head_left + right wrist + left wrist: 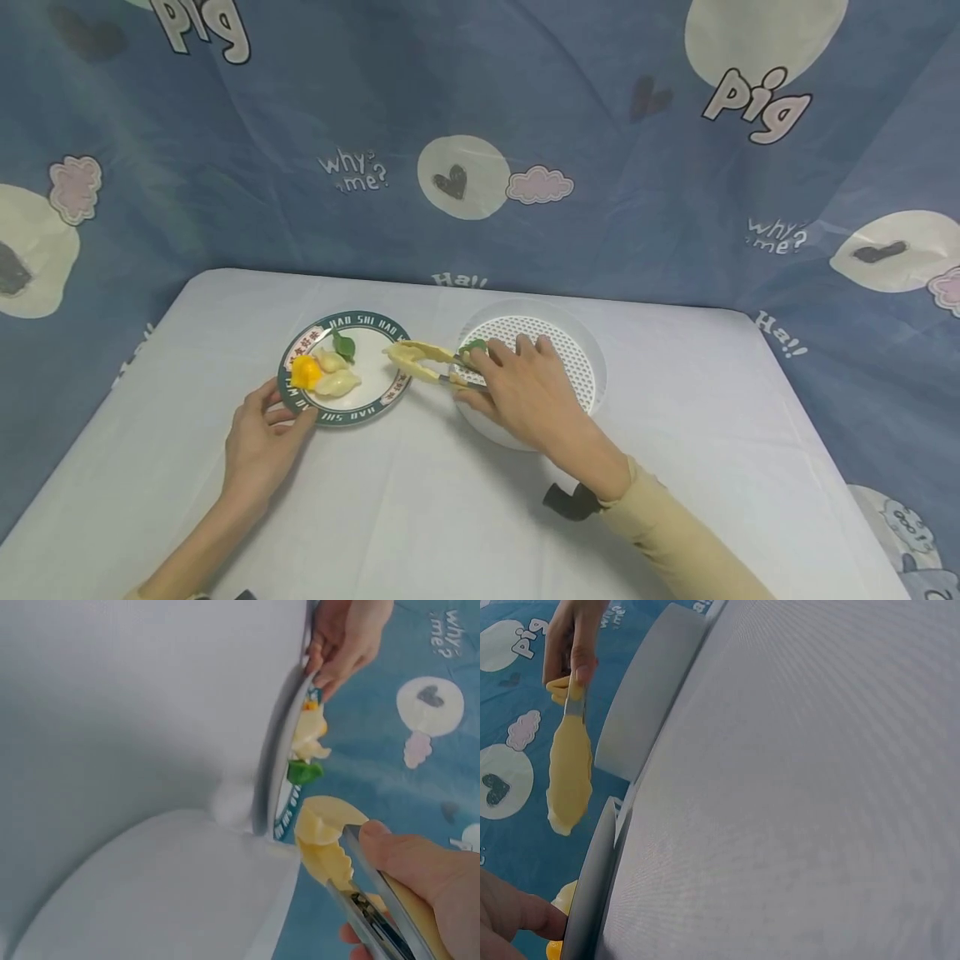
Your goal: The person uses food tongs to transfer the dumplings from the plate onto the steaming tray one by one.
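My left hand (262,442) grips the lower left rim of a round plate (372,343) with a green lettered border, thumb on top. On the plate lie two pale dumpling-shaped pieces (337,383), an orange-yellow piece (305,372) and a green leaf-like piece (344,346). My right hand (525,392) holds metal tongs (390,900) with yellow scalloped heads (412,354). Those heads point left and overlap the plate's right rim in the head view, while the right wrist view shows them just past its edge. Nothing distinct shows between them.
A round white perforated tray (592,367) sits under my right hand, partly hidden by it. Another green piece (473,345) shows on it beside the fingers. White cloth covers the table (420,517), and a blue printed curtain (480,100) hangs behind.
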`<state>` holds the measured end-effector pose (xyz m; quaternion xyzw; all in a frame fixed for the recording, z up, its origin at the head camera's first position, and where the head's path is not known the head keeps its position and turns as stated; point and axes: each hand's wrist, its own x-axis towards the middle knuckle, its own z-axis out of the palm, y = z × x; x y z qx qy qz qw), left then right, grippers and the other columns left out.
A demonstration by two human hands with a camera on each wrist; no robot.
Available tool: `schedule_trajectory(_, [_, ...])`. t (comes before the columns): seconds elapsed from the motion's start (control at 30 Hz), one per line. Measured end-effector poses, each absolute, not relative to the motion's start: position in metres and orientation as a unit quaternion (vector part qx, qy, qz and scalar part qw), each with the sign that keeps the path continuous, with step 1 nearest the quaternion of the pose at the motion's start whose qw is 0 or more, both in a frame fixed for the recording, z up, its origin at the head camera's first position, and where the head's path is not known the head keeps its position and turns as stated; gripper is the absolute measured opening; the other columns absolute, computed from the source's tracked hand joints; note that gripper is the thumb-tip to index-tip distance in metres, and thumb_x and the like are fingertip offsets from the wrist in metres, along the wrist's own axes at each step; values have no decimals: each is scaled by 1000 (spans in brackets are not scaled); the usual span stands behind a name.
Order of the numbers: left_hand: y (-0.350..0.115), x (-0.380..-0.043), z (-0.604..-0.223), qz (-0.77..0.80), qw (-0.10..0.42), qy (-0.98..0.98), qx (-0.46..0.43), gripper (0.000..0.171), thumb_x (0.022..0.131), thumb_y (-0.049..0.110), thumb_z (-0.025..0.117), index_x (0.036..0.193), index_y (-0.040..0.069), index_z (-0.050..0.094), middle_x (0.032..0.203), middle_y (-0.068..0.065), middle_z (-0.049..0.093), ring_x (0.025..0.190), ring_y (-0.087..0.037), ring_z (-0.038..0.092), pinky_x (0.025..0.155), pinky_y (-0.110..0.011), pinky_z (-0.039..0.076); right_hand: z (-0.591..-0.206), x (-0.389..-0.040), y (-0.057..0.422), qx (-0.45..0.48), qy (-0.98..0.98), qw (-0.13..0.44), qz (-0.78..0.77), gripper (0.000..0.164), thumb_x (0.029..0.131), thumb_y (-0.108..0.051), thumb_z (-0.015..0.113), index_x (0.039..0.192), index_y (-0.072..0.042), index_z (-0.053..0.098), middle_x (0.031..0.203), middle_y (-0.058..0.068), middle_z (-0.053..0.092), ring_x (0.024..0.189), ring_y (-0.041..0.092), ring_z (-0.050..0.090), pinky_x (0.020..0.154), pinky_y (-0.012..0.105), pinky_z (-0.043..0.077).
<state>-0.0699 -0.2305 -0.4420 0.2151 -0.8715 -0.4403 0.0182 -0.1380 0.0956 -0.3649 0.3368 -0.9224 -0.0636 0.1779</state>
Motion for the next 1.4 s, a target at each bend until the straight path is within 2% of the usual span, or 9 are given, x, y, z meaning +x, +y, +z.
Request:
schedule_trajectory(0.23, [-230,-68,-441,-441,19,-871,217,82,103,22,67,167,-6,25,155,-31,47,121,-38,61,71,-6,41,-356,-138,112,316,-930,176,-64,51,104,-66,57,127,-22,69,92,-2,68,70,23,50,65,35,38])
schedule_trajectory(0.67, [-232,-68,-443,-442,19,-869,220,82,103,23,68,168,-4,25,156,-30,47,121,-38,61,70,-6,42,-349,-144,136,283,-939,182,-74,53,100,-66,63,124,-19,71,92,0,71,65,23,44,62,34,35])
schedule_trajectory(0.83, [-231,-68,-444,-441,24,-870,219,82,103,23,68,167,-5,26,155,-30,48,120,-37,61,69,-7,43,-350,-147,147,272,-942,186,-61,50,100,-63,66,120,-17,71,88,1,67,63,22,41,62,32,28])
schedule_trajectory(1.13, [-231,-69,-443,-438,25,-872,219,81,103,22,68,167,-4,26,154,-30,48,120,-37,62,69,-7,43,-348,-148,163,247,-951,177,-55,49,100,-60,68,116,-14,70,85,3,65,63,24,40,62,34,30])
schedule_trajectory(1.4, [-231,-69,-443,-442,23,-870,219,82,104,24,68,168,-3,25,155,-29,48,121,-37,61,70,-6,42,-351,-148,170,245,-948,196,-55,47,100,-58,69,109,-12,69,77,4,59,60,22,35,60,33,26])
